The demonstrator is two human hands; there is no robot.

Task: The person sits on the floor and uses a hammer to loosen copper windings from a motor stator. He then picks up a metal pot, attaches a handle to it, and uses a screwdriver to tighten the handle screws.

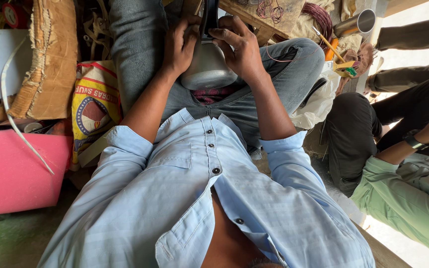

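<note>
The 2 hands close around a rounded grey metal vessel [207,67] that rests in the person's lap, against the jeans just beyond the pale blue shirt. The left hand [179,44] wraps its near-left flank, fingers curled over the top edge; the right hand [239,47] clasps the right flank, thumb and fingers reaching toward the dark upright part [209,20] that rises from the vessel's top. Both grips are closed on the vessel.

By its dull sheen it looks like thin cast or spun metal: stiff, probably light for its bulk, smooth and curved enough to slip from a loose palm, and more likely to dent than break. The rounded body gives no edge to pinch, so the surest holds seem to be a full palm on each side, as now, or the dark upright part. Whether anything is inside cannot be told; its opening is hidden.

Left of the vessel lies a yellow printed sack [95,106], bulging, contents not visible, with a pink slab [18,171] nearer the person. Right of the vessel sits another person in a green shirt [408,198]. Beyond the vessel to the right, a steel tumbler [356,22] lies on its side with its open mouth showing no contents, near a coil of reddish wire [319,15].
</note>
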